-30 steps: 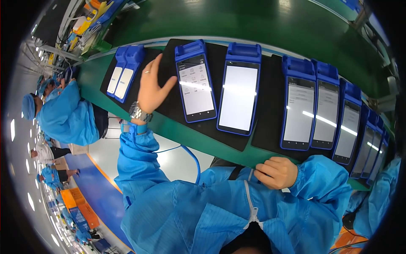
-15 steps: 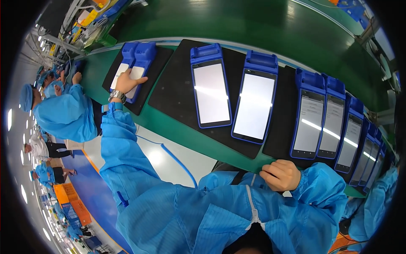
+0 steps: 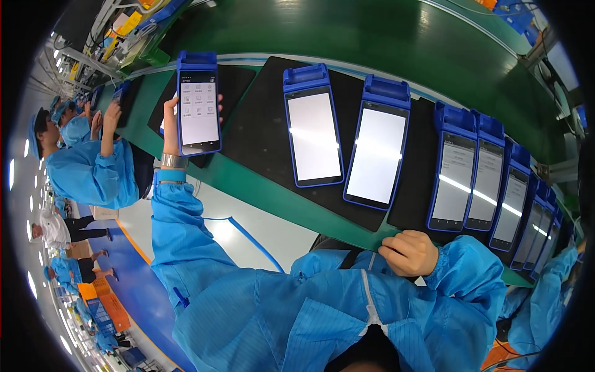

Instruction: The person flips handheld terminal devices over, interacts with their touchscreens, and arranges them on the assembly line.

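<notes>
My left hand (image 3: 171,141) grips a blue-framed handheld payment terminal (image 3: 198,111) from behind, raised over the black mat at the left. Its lit screen, with a grid of icons, faces me. Behind that hand, only a pale sliver of another terminal shows. My right hand (image 3: 409,253) rests in a loose fist at the bench's front edge, with nothing visible in it. Nearest to it lies a terminal with a bright white screen (image 3: 375,152). A similar white-screened terminal (image 3: 313,136) lies just left of that one, on the middle black mat (image 3: 248,133).
Several more terminals (image 3: 454,177) lie in a row toward the right. The green bench (image 3: 291,198) runs across, with a darker green surface (image 3: 347,31) beyond. A co-worker in blue (image 3: 93,167) sits at the left, and a blue sleeve (image 3: 551,291) shows at the right.
My left hand has picked up one of the two face-down terminals from the left mat and turned its screen toward me. My right hand has stayed in place.
</notes>
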